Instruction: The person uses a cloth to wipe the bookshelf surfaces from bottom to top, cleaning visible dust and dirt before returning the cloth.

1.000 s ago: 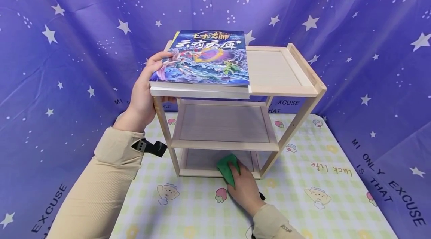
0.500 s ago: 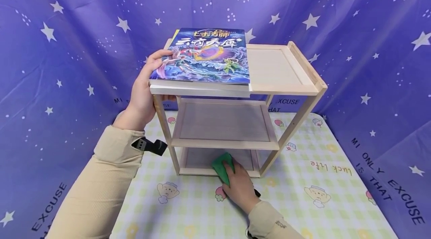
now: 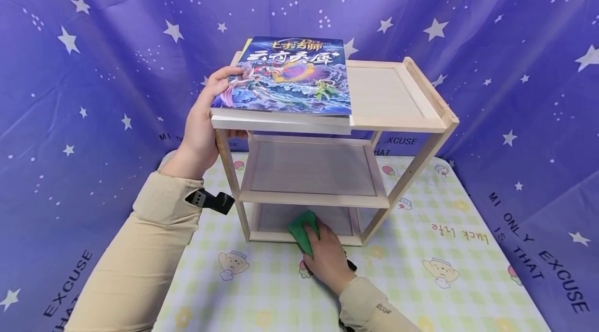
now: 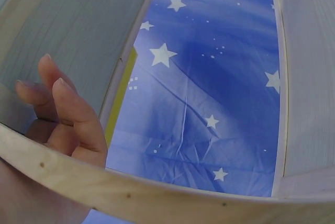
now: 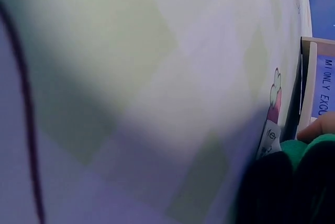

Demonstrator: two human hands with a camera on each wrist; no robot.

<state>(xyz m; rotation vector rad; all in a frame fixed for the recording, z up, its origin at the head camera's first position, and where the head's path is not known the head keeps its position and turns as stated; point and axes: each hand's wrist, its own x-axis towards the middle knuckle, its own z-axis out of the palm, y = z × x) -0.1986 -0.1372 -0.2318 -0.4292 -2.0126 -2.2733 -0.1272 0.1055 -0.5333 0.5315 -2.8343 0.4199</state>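
The right hand (image 3: pixel 329 258) is curling its fingers around a green cloth (image 3: pixel 298 229), which is lying on the bottom tier (image 3: pixel 271 217) of the wooden shelf (image 3: pixel 398 90) and overlapping its front edge. Compared with a second ago, hand and cloth are sitting further left: they were right of the middle of that edge and are now resting about midway along it. The left hand (image 3: pixel 201 121) is keeping its place, gripping the top tier's left end, part of it lying on the stacked books (image 3: pixel 285 85) and bent fingers reaching underneath. The books are still covering the left part of the top tier, slightly overhanging its front edge. The shelf is standing toward the bench's (image 3: pixel 393 295) back edge.
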